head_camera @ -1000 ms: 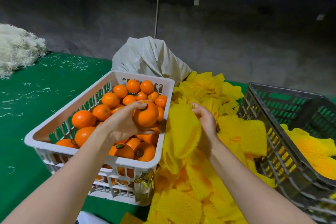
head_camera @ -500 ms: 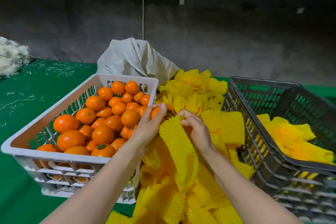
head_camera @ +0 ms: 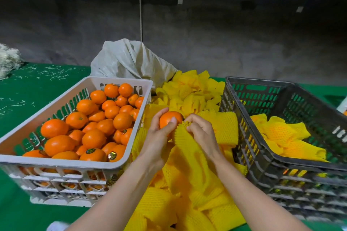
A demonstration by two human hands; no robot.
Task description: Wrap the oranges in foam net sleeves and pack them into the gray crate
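Glossy oranges (head_camera: 90,127) sit in a smooth white plastic crate (head_camera: 62,163); the sleeves (head_camera: 189,165) look like soft, netted foam; dark plastic gray crate (head_camera: 262,157); matt green tablecloth (head_camera: 28,95).

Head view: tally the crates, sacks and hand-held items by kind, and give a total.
Crates: 2, white crate and gray crate.
Sacks: 1, pale sack.
Oranges in hand: 1, orange in the left hand.
Sleeves in hand: 1, foam net sleeve in the right hand.
Total: 5.
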